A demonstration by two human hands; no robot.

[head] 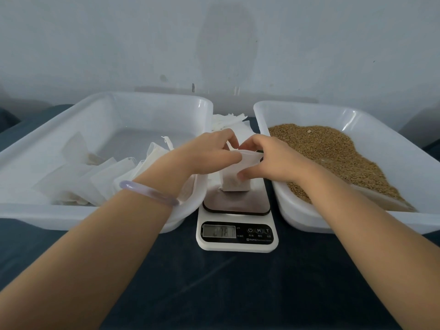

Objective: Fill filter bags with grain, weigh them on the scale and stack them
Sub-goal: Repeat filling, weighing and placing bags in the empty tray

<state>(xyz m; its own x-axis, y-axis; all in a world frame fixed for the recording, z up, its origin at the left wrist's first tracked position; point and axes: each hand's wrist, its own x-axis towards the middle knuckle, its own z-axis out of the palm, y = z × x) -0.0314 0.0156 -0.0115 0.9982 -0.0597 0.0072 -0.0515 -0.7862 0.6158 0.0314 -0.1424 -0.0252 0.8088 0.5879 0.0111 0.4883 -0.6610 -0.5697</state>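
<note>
Dim, flat, bluish light; soft shadows; wide-angle edge bending; scale display blurred.

Filter bag stands on the scale, its display unreadable. My left hand pinches the bag's top edge and my right hand grips its right side. Filled bags lie in the left tray. Grain fills the right tray.

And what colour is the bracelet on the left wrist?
The bracelet is pale, translucent lilac; the head view shows it best.
</note>
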